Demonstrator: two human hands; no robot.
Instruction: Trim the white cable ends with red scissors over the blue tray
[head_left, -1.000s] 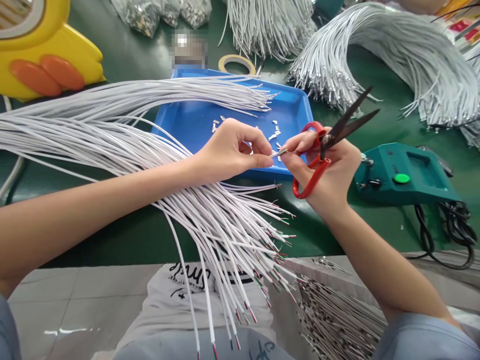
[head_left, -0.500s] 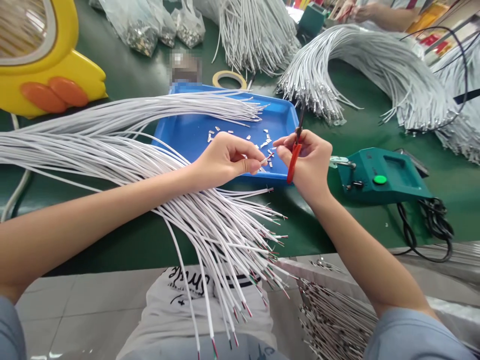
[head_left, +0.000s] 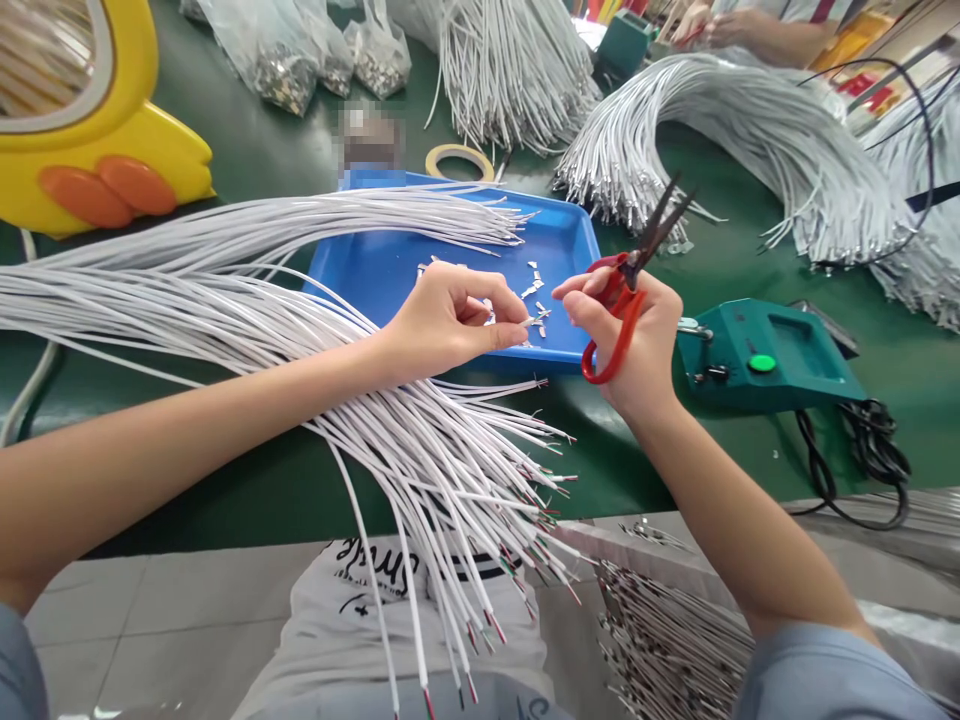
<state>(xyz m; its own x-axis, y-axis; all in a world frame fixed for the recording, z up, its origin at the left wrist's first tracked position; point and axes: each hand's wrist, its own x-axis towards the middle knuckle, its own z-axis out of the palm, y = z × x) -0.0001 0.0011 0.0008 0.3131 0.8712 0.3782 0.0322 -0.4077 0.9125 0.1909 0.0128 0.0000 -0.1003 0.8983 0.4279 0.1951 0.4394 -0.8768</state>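
My left hand (head_left: 454,322) is pinched closed above the blue tray (head_left: 577,225). Only a small pale tip shows at its fingertips; it looks like the end of a white cable, mostly covered by the fingers. Facing it, my right hand (head_left: 637,335) holds red-handled scissors (head_left: 624,325), their dark blades slightly parted and pointing up and to the right, away from the left hand. Small white offcuts (head_left: 534,285) lie scattered in the tray. Under my left forearm spreads a bundle of white cables (head_left: 420,430) with stripped ends showing red, green and dark wires.
Another cable bundle (head_left: 420,212) lies across the tray. A green device (head_left: 772,355) with a bright button stands at the right. Behind are a tape roll (head_left: 459,148), bags of small metal parts (head_left: 379,60) and a large curved cable bundle (head_left: 720,90). A co-worker's hands (head_left: 712,25) show at top.
My right hand has drawn a little to the right, away from the left. The scissors have swung so their blades point up-right. The coloured wire ends at my left fingertips no longer show.
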